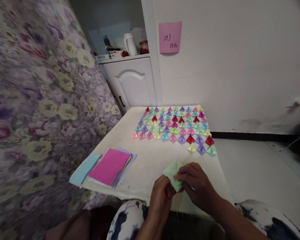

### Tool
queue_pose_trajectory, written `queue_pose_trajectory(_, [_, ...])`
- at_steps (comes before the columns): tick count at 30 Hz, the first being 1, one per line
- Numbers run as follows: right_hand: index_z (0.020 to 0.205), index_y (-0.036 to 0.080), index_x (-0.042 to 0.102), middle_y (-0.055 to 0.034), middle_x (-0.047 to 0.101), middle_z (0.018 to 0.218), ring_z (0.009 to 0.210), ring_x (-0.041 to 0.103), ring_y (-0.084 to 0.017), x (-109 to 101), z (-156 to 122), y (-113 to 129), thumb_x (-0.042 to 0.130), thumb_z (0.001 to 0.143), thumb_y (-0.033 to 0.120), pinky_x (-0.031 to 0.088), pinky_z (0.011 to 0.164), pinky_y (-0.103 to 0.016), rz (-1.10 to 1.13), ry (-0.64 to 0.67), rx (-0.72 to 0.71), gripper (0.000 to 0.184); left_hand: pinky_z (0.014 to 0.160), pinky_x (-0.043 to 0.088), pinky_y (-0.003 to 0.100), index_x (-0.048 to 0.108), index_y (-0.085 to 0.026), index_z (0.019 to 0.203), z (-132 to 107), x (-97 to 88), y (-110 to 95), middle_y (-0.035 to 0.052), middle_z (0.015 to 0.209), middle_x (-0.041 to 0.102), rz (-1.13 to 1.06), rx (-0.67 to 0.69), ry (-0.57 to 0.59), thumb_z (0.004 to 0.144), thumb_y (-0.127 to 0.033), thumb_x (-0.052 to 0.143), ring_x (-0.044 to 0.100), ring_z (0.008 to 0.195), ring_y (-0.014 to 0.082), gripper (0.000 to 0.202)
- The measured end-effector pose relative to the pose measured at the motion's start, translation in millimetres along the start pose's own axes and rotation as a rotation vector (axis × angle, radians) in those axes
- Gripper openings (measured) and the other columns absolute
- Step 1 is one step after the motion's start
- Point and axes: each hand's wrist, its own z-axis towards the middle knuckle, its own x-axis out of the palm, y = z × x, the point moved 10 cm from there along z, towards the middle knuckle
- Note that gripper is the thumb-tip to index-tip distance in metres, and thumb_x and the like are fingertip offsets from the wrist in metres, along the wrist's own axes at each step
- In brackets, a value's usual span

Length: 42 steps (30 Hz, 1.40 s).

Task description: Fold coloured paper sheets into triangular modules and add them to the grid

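A pale green folded paper [173,171] is held between both hands, just above the near edge of the cloth-covered table [142,160]. My left hand [160,193] grips its lower left side, fingers curled beneath it. From the right, my right hand [196,183] pinches the paper's right side with thumb and fingers. Beyond the hands, rows of small folded paper pieces [174,125] in many colours cover the far part of the table. A short row with a light green piece [211,150] lies nearest on the right.
To the left lies a stack of paper sheets, a magenta sheet [110,166] on top, beside light blue sheets [85,169]. A floral curtain [40,100] hangs at left. Behind the table are a white cabinet [132,81] and a wall with a pink note [170,37].
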Motion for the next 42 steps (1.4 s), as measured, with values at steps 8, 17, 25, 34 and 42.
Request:
queue_pose_trajectory(8, [0.106,0.022,0.062,-0.0066,0.062,0.091,0.085,0.052,-0.021,6,1,7,0.046,0.083,0.007,0.04,0.076,-0.039,-0.073,0.099,-0.053,0.031,0.063,0.047,0.027,0.067,-0.01,0.093,4,-6.0,9,0.0078,0.073,0.068,-0.212,-0.119,0.008,0.078,-0.023,0.052,0.061,0.066,0.0173,0.025])
queue_pose_trajectory(17, [0.108,0.024,0.061,-0.0078,0.06,0.098,0.091,0.051,-0.022,13,-1,11,0.049,0.082,0.008,0.041,0.079,-0.041,-0.126,0.157,-0.071,0.033,0.06,0.047,0.025,0.068,-0.008,0.089,5,-7.8,5,0.0057,0.066,0.067,-0.076,-0.074,0.007,0.072,-0.032,0.069,0.06,0.055,0.013,0.029])
queue_pose_trajectory(25, [0.104,0.022,0.062,-0.0114,0.055,0.113,0.105,0.05,-0.025,12,-4,8,0.056,0.079,0.012,0.046,0.085,-0.043,-0.078,0.12,-0.023,0.028,0.06,0.049,0.025,0.066,-0.012,0.094,8,-16.3,3,0.0064,0.078,0.07,-0.065,-0.044,-0.03,0.07,-0.029,0.071,0.063,0.062,0.0138,0.03])
queue_pose_trajectory(34, [0.104,0.025,0.061,-0.0095,0.051,0.12,0.11,0.049,-0.024,-1,-4,-11,0.056,0.078,0.013,0.046,0.087,-0.041,0.163,-0.037,0.164,0.029,0.068,0.049,0.029,0.067,-0.013,0.099,11,-18.1,0,0.0084,0.084,0.073,-0.052,0.026,-0.032,0.066,-0.02,0.073,0.066,0.073,0.0189,0.034])
queue_pose_trajectory(42, [0.09,0.016,0.059,-0.002,0.063,0.074,0.065,0.059,-0.016,32,-28,-78,0.063,0.074,0.03,0.048,0.058,-0.027,0.625,-0.042,0.75,0.022,0.063,0.05,0.03,0.068,-0.011,0.092,14,-24.4,11,0.0081,0.078,0.073,0.017,0.028,-0.089,0.06,-0.025,0.077,0.066,0.064,0.0194,0.037])
